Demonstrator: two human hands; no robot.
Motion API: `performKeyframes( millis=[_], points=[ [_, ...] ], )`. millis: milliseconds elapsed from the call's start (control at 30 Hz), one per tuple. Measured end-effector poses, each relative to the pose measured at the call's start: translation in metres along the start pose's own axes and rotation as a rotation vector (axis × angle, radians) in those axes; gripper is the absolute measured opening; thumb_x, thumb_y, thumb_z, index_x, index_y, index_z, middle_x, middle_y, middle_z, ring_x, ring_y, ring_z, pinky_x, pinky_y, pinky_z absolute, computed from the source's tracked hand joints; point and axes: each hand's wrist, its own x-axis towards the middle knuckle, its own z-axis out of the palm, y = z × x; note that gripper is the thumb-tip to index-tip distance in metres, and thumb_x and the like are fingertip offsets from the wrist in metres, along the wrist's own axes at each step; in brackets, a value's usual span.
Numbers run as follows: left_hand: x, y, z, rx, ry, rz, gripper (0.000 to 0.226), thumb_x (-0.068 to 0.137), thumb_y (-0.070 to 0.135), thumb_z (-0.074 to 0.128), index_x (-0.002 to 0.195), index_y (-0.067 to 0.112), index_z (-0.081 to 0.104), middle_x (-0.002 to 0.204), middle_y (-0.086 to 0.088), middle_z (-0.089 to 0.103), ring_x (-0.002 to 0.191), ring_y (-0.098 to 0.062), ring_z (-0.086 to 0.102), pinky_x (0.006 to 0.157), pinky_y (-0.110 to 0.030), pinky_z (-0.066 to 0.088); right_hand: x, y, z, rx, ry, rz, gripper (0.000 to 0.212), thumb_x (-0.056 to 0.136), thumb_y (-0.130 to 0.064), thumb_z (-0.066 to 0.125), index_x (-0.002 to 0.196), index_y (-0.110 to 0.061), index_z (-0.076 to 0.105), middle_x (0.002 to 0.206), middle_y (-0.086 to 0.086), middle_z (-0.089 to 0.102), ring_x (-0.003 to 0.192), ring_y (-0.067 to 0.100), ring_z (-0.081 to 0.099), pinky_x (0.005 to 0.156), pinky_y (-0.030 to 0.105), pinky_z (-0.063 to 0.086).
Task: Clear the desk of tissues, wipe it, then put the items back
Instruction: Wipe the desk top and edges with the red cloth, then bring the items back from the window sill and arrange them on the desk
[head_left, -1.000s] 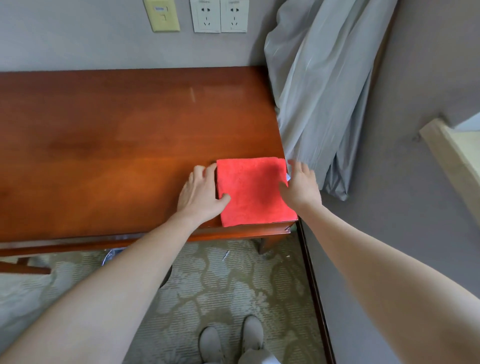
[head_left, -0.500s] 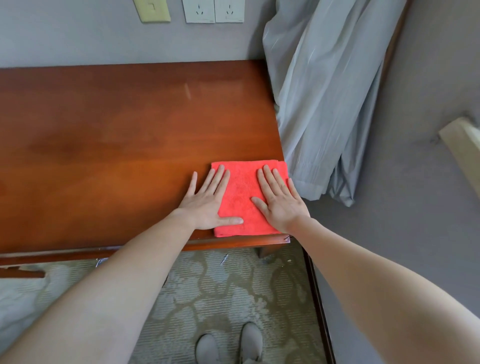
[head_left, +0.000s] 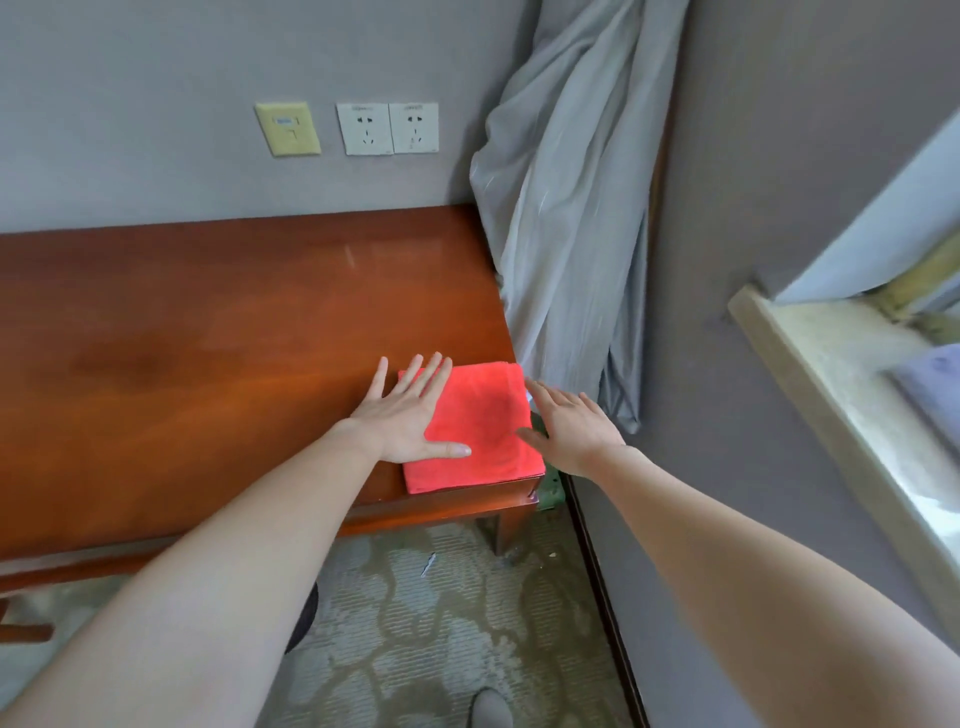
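Note:
A folded red cloth (head_left: 480, 426) lies flat on the front right corner of the brown wooden desk (head_left: 208, 353). My left hand (head_left: 410, 410) rests flat, fingers spread, on the cloth's left edge and the desk beside it. To the cloth's right, past the desk's edge, my right hand (head_left: 571, 428) hovers open with only its thumb over the cloth. Neither hand grips anything. No tissues show on the desk.
A grey curtain (head_left: 566, 234) hangs bunched against the desk's right end. Wall sockets (head_left: 387, 128) and a yellowish plate (head_left: 287, 128) sit above the desk. A window sill (head_left: 831, 405) juts out at right. Patterned carpet (head_left: 441, 623) lies below, with my shoe (head_left: 491, 709) on it.
My right hand has lifted off the cloth and moved right, past the desk's edge. My left hand stays flat on the cloth's left side. The camera has tilted up.

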Motion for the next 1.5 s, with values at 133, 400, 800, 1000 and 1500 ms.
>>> performKeyframes(
  millis=[133,400,800,1000,1500],
  points=[
    [-0.010,0.029,-0.030,0.033,0.039,0.115,0.114,0.081,0.083,0.038,0.153,0.020,-0.024,0.161,0.000,-0.025,0.148,-0.018,-0.024,0.118,-0.055,-0.015,-0.046,0.003,-0.026,0.013,0.119,0.101,0.063,0.097,-0.048,0.046,0.151,-0.023,0.026,0.146,0.002,0.047,0.137,0.023,0.039,0.114,0.041,0.028],
    [-0.016,0.105,-0.074,0.097,0.104,0.370,0.107,0.086,0.077,0.041,0.155,0.020,-0.018,0.163,0.005,-0.019,0.149,-0.014,-0.019,0.120,-0.051,-0.012,-0.158,0.022,-0.062,0.028,0.250,0.395,0.045,0.097,-0.042,0.047,0.137,-0.021,0.043,0.129,0.003,0.058,0.126,0.027,0.046,0.097,0.037,0.038],
    [0.009,0.227,-0.117,0.050,0.081,0.626,0.105,0.089,0.067,0.050,0.155,0.020,-0.018,0.163,0.006,-0.017,0.151,-0.012,-0.008,0.123,-0.046,-0.004,-0.253,0.071,-0.091,0.289,0.482,0.856,0.056,0.093,-0.033,0.056,0.144,-0.016,0.040,0.139,0.010,0.054,0.127,0.029,0.051,0.097,0.036,0.044],
    [0.054,0.289,-0.139,0.012,0.023,0.678,0.100,0.095,0.054,0.053,0.155,0.015,-0.018,0.165,-0.001,-0.011,0.152,-0.014,-0.001,0.124,-0.041,0.002,-0.243,0.121,-0.099,0.449,0.614,1.005,0.047,0.091,-0.027,0.059,0.130,-0.004,0.045,0.127,0.018,0.057,0.116,0.034,0.054,0.087,0.034,0.044],
    [0.137,0.384,-0.145,-0.378,-0.136,0.570,0.094,0.093,0.029,0.058,0.154,0.009,-0.011,0.144,-0.011,0.046,0.125,-0.027,0.051,0.103,-0.035,0.042,-0.213,0.185,-0.111,0.721,0.707,1.146,0.044,0.089,-0.023,0.054,0.130,-0.008,0.045,0.118,0.015,0.064,0.108,0.034,0.060,0.084,0.034,0.049]
  ],
)
